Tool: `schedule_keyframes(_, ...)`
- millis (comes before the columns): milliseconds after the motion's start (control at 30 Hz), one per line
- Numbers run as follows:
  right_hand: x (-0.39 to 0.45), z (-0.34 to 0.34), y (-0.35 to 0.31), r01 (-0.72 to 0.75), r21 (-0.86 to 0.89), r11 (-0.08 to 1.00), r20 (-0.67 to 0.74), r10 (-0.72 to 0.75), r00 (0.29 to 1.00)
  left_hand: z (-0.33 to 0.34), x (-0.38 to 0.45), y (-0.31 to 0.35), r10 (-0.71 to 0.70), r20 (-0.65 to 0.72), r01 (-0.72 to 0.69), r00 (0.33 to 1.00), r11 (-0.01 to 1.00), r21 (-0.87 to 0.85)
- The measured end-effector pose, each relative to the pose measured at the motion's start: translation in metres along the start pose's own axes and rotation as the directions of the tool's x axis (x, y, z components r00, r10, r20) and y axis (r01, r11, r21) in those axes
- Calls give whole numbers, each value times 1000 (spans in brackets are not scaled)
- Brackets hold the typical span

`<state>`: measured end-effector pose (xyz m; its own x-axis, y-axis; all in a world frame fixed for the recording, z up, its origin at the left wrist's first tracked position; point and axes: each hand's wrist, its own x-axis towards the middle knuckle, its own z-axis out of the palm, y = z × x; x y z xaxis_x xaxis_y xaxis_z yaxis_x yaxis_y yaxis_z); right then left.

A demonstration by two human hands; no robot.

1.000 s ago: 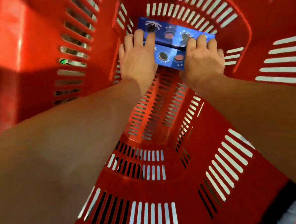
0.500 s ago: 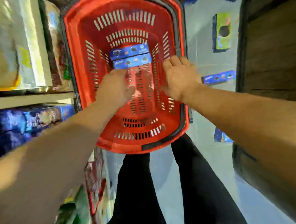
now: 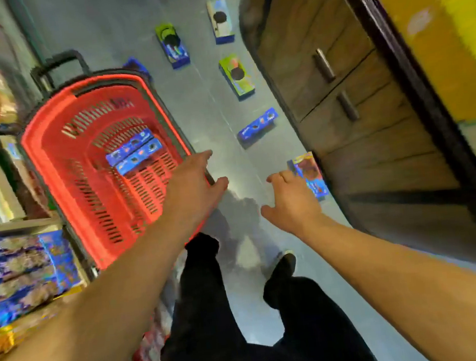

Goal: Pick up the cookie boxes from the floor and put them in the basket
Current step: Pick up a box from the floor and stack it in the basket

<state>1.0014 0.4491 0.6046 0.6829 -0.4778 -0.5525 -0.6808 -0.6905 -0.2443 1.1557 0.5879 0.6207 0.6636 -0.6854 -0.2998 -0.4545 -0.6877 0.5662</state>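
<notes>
A red slatted basket (image 3: 52,158) stands on the floor at the left, with two blue cookie boxes (image 3: 135,151) lying side by side inside it. My left hand (image 3: 193,182) hovers over the basket's right rim, fingers straight, holding nothing. My right hand (image 3: 289,201) is out over the grey floor, fingers loosely spread and empty, just left of a blue cookie box (image 3: 309,175) lying by the cabinet. Further off on the floor lie a blue box (image 3: 257,128), a green-topped box (image 3: 237,76), another green-topped box (image 3: 172,44) and a white-topped box (image 3: 220,20).
A wooden cabinet (image 3: 338,87) with two handles runs along the right side. Shelves of packaged goods (image 3: 20,271) line the left. My legs in black trousers (image 3: 215,315) and a shoe (image 3: 282,266) stand on the grey floor (image 3: 228,157) below the hands.
Both hands have come up out of the basket, leaving the two blue boxes inside, and swung right. The view has pulled back and turned toward the floor and cabinet.
</notes>
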Motion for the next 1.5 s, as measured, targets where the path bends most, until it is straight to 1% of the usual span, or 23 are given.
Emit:
schedule_keyframes(100, -35, 9, 75, -74, 26, 997, -32, 75, 997, 51, -13, 51, 45, 59, -48, 997, 998, 51)
schedule_keyframes(233, -69, 15, 158, -174, 118, 978, -67, 182, 981, 107, -20, 103, 92, 163, -113, 982, 986, 124)
schedule_keyframes(367, -83, 23, 214, -268, 227, 936, -61, 288, 956, 158, -15, 140, 100, 254, -149, 962, 972, 183)
schedule_keyframes(400, -84, 27, 227, -292, 260, 920, -63, 318, 946, 173, -10, 148, 110, 288, -168, 951, 969, 183)
schedule_keyframes(500, -76, 46, 254, -360, 339, 869, -43, 396, 917, 211, 8, 160, 116, 325, -182, 939, 967, 179)
schedule_keyframes(567, -64, 62, 267, -384, 400, 833, -32, 431, 902, 238, 22, 160, 115, 340, -177, 933, 972, 155)
schedule_keyframes(700, -1, 129, 300, -454, 516, 727, 10, 525, 851, 319, 72, 132, 122, 387, -191, 914, 971, 143)
schedule_keyframes(800, 63, 199, 324, -477, 587, 654, 48, 560, 827, 387, 119, 90, 132, 405, -212, 905, 964, 161)
schedule_keyframes(867, 106, 246, 341, -475, 629, 616, 47, 580, 813, 432, 152, 62, 147, 410, -235, 900, 956, 173)
schedule_keyframes(967, 159, 311, 372, -477, 713, 514, 34, 654, 756, 495, 198, 31, 177, 423, -276, 889, 943, 184)
schedule_keyframes(1067, 207, 366, 396, -453, 798, 398, 11, 742, 670, 551, 240, 7, 220, 388, -307, 895, 935, 177)
schedule_keyframes(1167, 247, 405, 423, -438, 882, 172, 107, 834, 542, 594, 270, 4, 223, 357, -286, 907, 949, 134)
schedule_keyframes(1200, 259, 415, 432, -420, 903, 90, 153, 846, 511, 606, 280, 4, 228, 339, -282, 913, 952, 118)
schedule_keyframes(1233, 271, 423, 439, -398, 917, 23, 195, 846, 497, 619, 289, 4, 239, 321, -287, 916, 952, 109)
schedule_keyframes(1300, 287, 432, 445, -350, 933, -83, 263, 822, 505, 636, 305, 3, 241, 297, -282, 924, 954, 105)
schedule_keyframes(1333, 295, 439, 452, -331, 938, -104, 272, 812, 516, 646, 311, 2, 236, 300, -280, 924, 953, 112)
schedule_keyframes(1400, 306, 454, 468, -299, 951, -77, 241, 791, 562, 654, 319, -2, 262, 296, -329, 919, 922, 204)
schedule_keyframes(1433, 310, 462, 479, -272, 961, -50, 211, 767, 606, 654, 322, -5, 279, 281, -352, 918, 900, 258)
schedule_keyframes(1467, 312, 470, 492, -240, 970, -21, 178, 736, 653, 654, 325, -12, 272, 267, -342, 925, 900, 268)
schedule_keyframes(1500, 312, 476, 503, -213, 977, -6, 157, 696, 701, 652, 326, -18, 217, 283, -290, 934, 923, 253)
